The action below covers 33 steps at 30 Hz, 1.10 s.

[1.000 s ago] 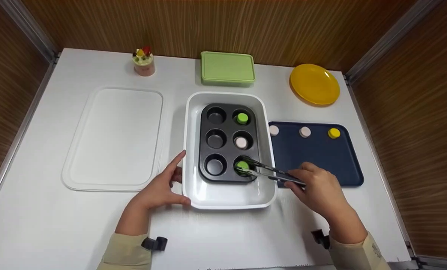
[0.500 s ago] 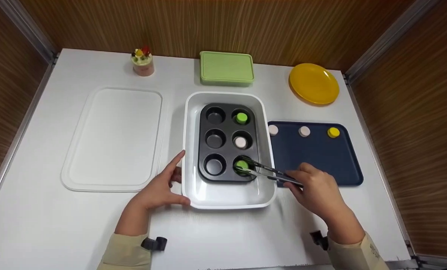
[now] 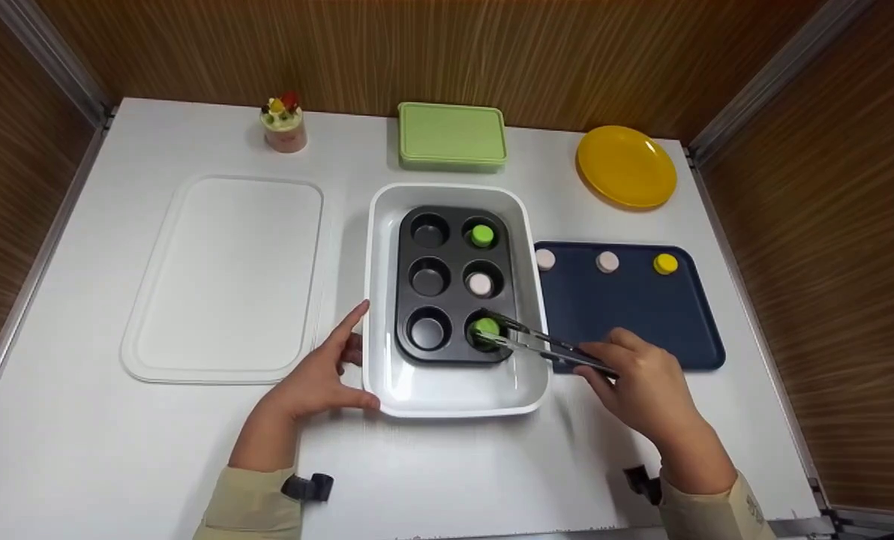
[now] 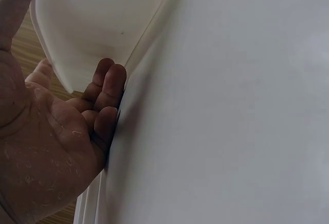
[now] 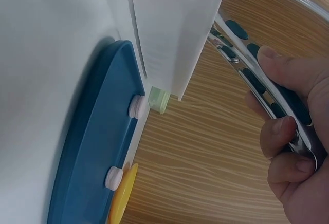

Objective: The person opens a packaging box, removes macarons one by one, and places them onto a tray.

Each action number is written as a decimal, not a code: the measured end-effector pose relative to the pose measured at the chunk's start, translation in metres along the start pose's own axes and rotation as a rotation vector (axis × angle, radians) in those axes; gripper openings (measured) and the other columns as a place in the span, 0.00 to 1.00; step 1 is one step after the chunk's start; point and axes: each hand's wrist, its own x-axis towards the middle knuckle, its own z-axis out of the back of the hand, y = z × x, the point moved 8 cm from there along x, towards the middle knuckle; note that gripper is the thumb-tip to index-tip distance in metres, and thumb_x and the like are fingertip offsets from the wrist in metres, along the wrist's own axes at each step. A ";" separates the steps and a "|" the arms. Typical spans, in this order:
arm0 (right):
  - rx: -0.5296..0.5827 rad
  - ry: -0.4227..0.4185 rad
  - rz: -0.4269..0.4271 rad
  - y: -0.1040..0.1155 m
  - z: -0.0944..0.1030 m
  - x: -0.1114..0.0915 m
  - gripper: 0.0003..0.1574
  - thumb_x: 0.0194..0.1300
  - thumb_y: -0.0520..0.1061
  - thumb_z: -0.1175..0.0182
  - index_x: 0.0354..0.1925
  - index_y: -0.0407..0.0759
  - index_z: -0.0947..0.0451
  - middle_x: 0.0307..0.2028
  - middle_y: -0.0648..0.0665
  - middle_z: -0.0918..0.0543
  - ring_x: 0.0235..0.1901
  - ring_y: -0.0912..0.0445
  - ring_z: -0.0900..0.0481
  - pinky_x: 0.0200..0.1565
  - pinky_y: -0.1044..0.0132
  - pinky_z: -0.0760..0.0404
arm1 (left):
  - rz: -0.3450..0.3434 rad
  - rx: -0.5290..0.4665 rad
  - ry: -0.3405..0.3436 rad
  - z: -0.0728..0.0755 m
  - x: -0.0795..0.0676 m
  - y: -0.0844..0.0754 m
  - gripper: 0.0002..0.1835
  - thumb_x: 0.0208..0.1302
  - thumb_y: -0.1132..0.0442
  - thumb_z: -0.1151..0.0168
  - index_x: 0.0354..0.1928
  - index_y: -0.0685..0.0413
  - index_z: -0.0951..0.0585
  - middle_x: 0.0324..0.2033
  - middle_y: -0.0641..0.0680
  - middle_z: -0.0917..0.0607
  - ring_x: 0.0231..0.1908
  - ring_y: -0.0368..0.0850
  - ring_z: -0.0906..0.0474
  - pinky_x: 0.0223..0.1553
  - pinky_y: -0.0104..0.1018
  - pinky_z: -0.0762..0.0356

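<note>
Head view: right hand (image 3: 646, 381) grips tongs (image 3: 578, 363) — likely for a slim reach into the muffin tin (image 3: 456, 304)'s near-right cup (image 3: 490, 347), where the green piece (image 3: 487, 326) sits; left hand (image 3: 323, 384), thumb and forefinger spread, touches the bin (image 3: 462, 412) around the tin — probably steadying it.

Near green piece (image 3: 487, 325) partly behind tongs (image 3: 541, 352), sleeves (image 3: 256, 499) cut off below

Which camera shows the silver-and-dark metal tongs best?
Head: it shows the metal tongs from the right hand to tips at the round green piece. Right wrist shows the handles closer, but the white rectangular tub hides the tips; left wrist shows none.
</note>
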 end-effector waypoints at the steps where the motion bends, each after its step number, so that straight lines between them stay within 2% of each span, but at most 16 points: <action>1: 0.005 -0.006 0.000 0.000 0.002 0.000 0.23 0.44 0.33 0.15 0.42 0.38 0.08 0.30 0.46 0.20 0.20 0.56 0.25 0.21 0.59 0.24 | 0.000 -0.001 0.000 0.000 0.000 0.000 0.75 0.45 0.57 0.10 0.87 0.44 0.55 0.51 0.60 0.19 0.52 0.55 0.20 0.44 0.39 0.32; 7: 0.020 -0.050 -0.002 -0.002 0.012 -0.002 0.24 0.43 0.32 0.15 0.42 0.38 0.08 0.29 0.47 0.20 0.21 0.59 0.27 0.22 0.61 0.27 | -0.004 -0.019 0.007 0.000 0.001 0.000 0.75 0.46 0.59 0.10 0.87 0.45 0.56 0.52 0.61 0.18 0.52 0.56 0.19 0.45 0.39 0.29; 13: 0.064 -0.114 -0.015 -0.004 0.023 -0.008 0.22 0.43 0.33 0.16 0.41 0.38 0.08 0.29 0.47 0.19 0.21 0.58 0.24 0.24 0.64 0.27 | 0.004 -0.011 0.009 -0.001 0.002 0.001 0.75 0.46 0.57 0.10 0.87 0.44 0.56 0.53 0.61 0.19 0.52 0.56 0.19 0.46 0.39 0.30; 15: 0.087 -0.129 -0.029 -0.006 0.028 -0.011 0.20 0.47 0.35 0.17 0.42 0.37 0.09 0.29 0.47 0.18 0.21 0.57 0.24 0.24 0.65 0.27 | 0.003 -0.008 0.010 -0.001 0.002 0.000 0.75 0.45 0.57 0.10 0.87 0.44 0.56 0.53 0.61 0.20 0.52 0.56 0.20 0.46 0.39 0.30; 17: 0.093 -0.138 -0.043 -0.007 0.032 -0.013 0.16 0.58 0.44 0.20 0.42 0.37 0.09 0.29 0.46 0.18 0.21 0.57 0.24 0.24 0.67 0.27 | 0.005 -0.009 0.011 -0.001 0.002 0.000 0.75 0.45 0.56 0.10 0.87 0.44 0.56 0.53 0.61 0.20 0.52 0.56 0.20 0.46 0.40 0.30; 20: 0.095 -0.162 -0.065 -0.009 0.041 -0.016 0.25 0.72 0.59 0.30 0.42 0.37 0.09 0.29 0.46 0.17 0.22 0.58 0.24 0.25 0.70 0.27 | 0.012 -0.012 0.009 -0.001 0.001 0.000 0.75 0.45 0.56 0.10 0.87 0.43 0.56 0.53 0.62 0.20 0.53 0.56 0.20 0.47 0.40 0.30; 22: 0.088 -0.189 -0.077 -0.011 0.048 -0.019 0.32 0.76 0.64 0.38 0.41 0.37 0.09 0.29 0.45 0.18 0.21 0.58 0.25 0.25 0.72 0.27 | 0.016 -0.014 0.009 -0.001 0.001 0.000 0.75 0.45 0.56 0.10 0.87 0.43 0.56 0.54 0.62 0.20 0.53 0.56 0.20 0.47 0.41 0.30; 29: 0.069 -0.289 -0.117 -0.024 0.072 -0.033 0.36 0.73 0.67 0.36 0.38 0.34 0.09 0.28 0.43 0.17 0.21 0.61 0.28 0.26 0.77 0.31 | 0.009 -0.016 0.006 -0.001 0.001 0.001 0.75 0.46 0.56 0.10 0.87 0.41 0.55 0.54 0.61 0.19 0.53 0.57 0.20 0.47 0.41 0.30; 33: 0.060 -0.311 -0.148 -0.032 0.080 -0.041 0.38 0.73 0.69 0.37 0.38 0.33 0.10 0.28 0.41 0.17 0.22 0.64 0.29 0.28 0.81 0.32 | 0.003 -0.021 0.001 0.000 0.000 0.001 0.75 0.45 0.56 0.10 0.87 0.41 0.55 0.54 0.61 0.19 0.53 0.57 0.19 0.46 0.41 0.31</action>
